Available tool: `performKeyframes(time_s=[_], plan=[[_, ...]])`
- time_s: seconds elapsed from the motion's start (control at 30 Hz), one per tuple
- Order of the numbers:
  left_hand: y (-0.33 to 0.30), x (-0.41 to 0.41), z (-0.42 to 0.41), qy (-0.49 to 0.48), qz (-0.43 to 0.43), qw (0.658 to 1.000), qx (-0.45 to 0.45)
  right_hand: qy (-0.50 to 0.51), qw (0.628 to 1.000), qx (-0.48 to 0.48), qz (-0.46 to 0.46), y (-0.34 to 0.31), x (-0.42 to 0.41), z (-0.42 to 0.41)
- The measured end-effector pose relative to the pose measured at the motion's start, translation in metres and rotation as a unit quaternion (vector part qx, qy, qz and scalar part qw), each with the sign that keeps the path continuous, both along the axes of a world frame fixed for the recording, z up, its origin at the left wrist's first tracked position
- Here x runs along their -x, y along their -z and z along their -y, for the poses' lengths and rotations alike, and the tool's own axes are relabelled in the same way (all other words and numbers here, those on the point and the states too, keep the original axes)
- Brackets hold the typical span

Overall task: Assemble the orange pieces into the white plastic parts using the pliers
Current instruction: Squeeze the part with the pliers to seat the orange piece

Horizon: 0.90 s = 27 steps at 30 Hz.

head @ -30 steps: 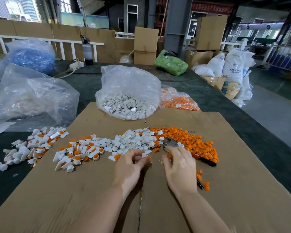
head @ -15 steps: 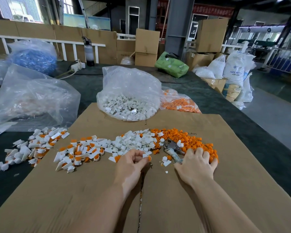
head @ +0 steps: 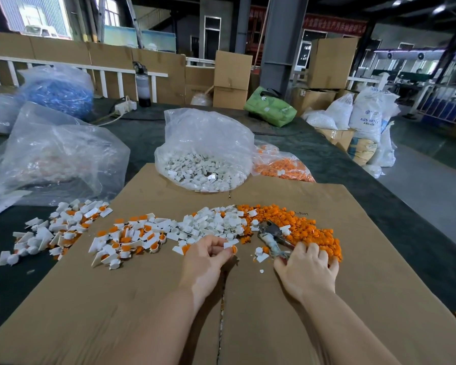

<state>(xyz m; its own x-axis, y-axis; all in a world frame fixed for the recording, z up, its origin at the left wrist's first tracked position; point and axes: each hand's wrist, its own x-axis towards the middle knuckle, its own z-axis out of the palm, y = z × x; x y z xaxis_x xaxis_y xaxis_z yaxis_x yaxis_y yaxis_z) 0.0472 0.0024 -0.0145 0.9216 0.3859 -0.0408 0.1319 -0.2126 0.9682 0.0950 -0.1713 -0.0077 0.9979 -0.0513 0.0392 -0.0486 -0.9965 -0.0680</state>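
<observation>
Head view: on a cardboard sheet (head: 327, 299), a worker's left hand (head: 206, 259) pinches a white plastic part (head: 229, 244) at the fingertips, an orange piece (head: 234, 249) against it. The right hand (head: 309, 267) lies over the pliers (head: 273, 239) beside the orange pile (head: 306, 227); its grip cannot be told. The parts look light, stiff and slippery, best pinched by their flat tabs.
</observation>
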Motion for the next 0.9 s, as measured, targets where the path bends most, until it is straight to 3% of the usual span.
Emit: performKeyframes(time_s=[0.2,0.3,0.4,0.47,0.57,0.9], plan=[[-0.003,-0.002,-0.001,-0.01,-0.007,0.999,0.047,-0.045,0.998,0.016,0.039,-0.013,0.002,-0.001],[-0.011,-0.005,-0.001,-0.034,-0.001,0.988,0.15,-0.119,0.992,-0.002,0.035,-0.027,0.006,-0.007],[-0.021,-0.009,-0.001,-0.056,0.003,0.964,0.26,-0.182,0.97,-0.154,-0.055,-0.041,0.017,-0.016],[-0.023,-0.011,-0.003,-0.063,-0.008,0.961,0.268,-0.178,0.923,-0.299,-0.162,-0.048,0.024,-0.02],[-0.02,-0.012,-0.007,-0.07,-0.018,0.968,0.239,-0.154,0.873,-0.395,-0.241,-0.051,0.029,-0.022],[-0.019,-0.015,-0.012,-0.1,-0.028,0.971,0.217,-0.125,0.833,-0.441,-0.308,-0.051,0.032,-0.029]])
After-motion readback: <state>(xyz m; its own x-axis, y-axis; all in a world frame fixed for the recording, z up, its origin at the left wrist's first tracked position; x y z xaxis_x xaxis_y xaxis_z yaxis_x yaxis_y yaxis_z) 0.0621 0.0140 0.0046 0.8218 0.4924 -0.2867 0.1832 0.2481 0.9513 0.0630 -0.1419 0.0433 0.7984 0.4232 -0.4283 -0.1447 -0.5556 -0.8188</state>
